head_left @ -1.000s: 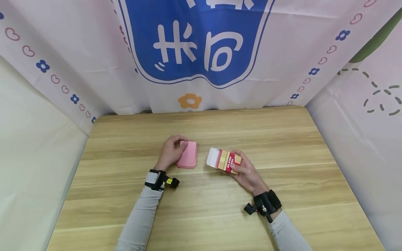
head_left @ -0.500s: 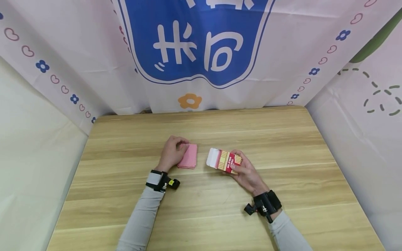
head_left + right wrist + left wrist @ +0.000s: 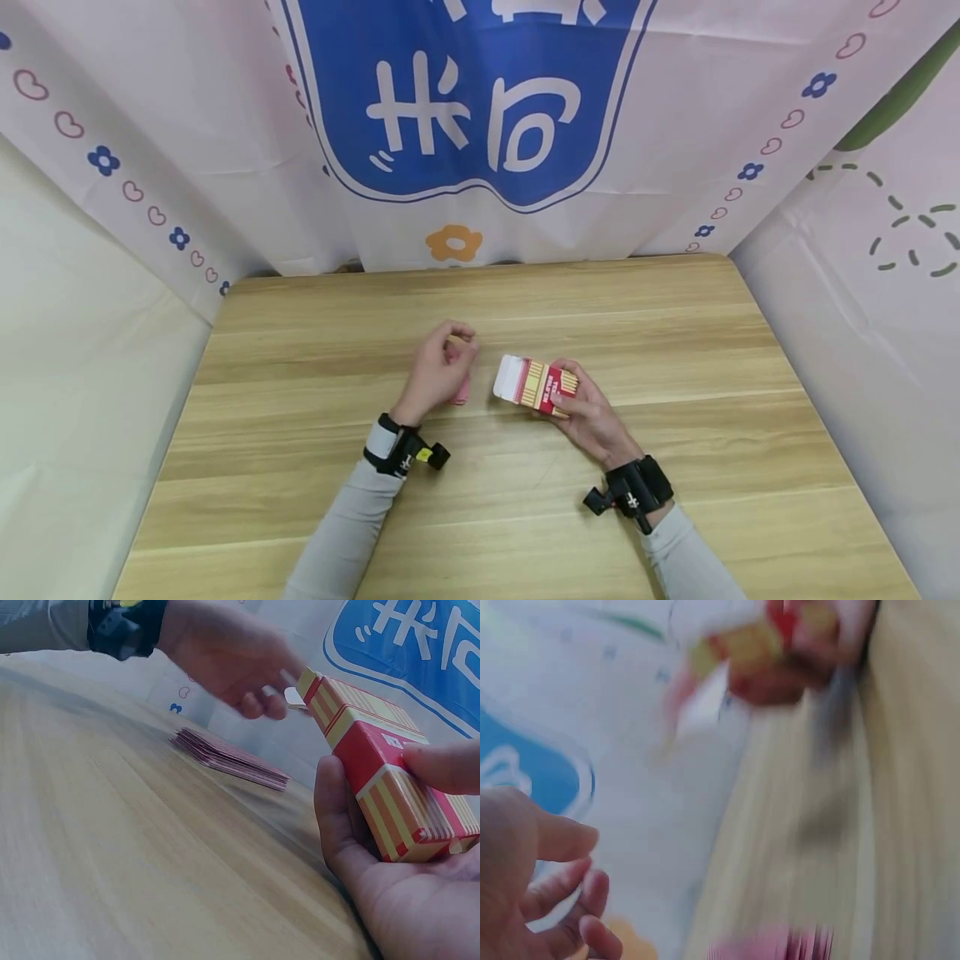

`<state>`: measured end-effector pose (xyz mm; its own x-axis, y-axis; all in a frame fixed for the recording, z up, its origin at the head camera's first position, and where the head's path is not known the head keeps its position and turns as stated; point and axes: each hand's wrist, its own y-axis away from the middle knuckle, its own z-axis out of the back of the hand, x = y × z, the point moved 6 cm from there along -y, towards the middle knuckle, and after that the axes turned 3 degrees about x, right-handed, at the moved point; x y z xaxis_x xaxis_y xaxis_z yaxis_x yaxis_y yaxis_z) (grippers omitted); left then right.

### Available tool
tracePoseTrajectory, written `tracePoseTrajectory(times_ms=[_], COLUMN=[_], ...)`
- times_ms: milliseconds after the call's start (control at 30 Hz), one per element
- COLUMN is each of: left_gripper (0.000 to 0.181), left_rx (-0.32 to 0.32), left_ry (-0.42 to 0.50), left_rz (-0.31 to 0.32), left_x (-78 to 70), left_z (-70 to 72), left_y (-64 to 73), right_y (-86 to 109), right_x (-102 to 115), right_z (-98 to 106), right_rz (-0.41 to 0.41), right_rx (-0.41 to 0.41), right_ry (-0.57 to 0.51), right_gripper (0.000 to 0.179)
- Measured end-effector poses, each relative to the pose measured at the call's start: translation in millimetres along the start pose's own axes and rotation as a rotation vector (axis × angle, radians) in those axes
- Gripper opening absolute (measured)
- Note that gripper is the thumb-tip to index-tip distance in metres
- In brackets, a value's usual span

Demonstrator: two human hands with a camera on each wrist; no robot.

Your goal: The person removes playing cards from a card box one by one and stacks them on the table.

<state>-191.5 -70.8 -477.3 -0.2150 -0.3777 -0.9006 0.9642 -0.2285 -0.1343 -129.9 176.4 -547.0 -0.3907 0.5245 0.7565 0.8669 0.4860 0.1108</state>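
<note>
Left hand shifted rightward; right wrist view shows gap above cards.

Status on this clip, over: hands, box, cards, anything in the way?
Right hand grips box, flap open. Left hand raised above card stack, nothing visible in its fingers. Left hand partly blocks head view of stack.

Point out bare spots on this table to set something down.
The table is bare left of the left hand, right of the right hand, between the sleeves, and along the back before the cloth. Crowded: the middle, where the left hand hangs over the cards, near the box.
</note>
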Motion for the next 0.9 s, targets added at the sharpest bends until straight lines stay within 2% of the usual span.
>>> tracePoseTrajectory(times_ms=[67,167,267,400,667,900], left_gripper=[0.02,0.014,0.009,0.01,0.019,0.016], left_rx=[0.042,0.109,0.16,0.204,0.254,0.28], left_ry=[0.02,-0.021,-0.087,-0.123,-0.111,-0.128], left_rz=[-0.056,-0.109,-0.119,-0.081,0.034,0.079], left_x=[-15.0,-31.3,-37.7,-34.0,-26.0,-25.6], left_z=[-11.4,-27.3,-38.6,-47.3,-54.6,-58.4], left_y=[4.3,10.1,13.6,14.2,17.3,18.2], right_y=[0.2,0.5,0.7,1.3,1.2,0.8], right_x=[0,1,1,1,0,2], right_z=[0,0,0,1,1,0], right_rz=[0.003,0.004,0.002,-0.003,-0.002,0.002], right_rx=[0.005,0.009,0.007,-0.007,0.01,0.016], right_ry=[0.004,0.008,0.012,0.019,0.007,0.014], right_gripper=[0.05,0.05,0.05,0.049,0.048,0.047])
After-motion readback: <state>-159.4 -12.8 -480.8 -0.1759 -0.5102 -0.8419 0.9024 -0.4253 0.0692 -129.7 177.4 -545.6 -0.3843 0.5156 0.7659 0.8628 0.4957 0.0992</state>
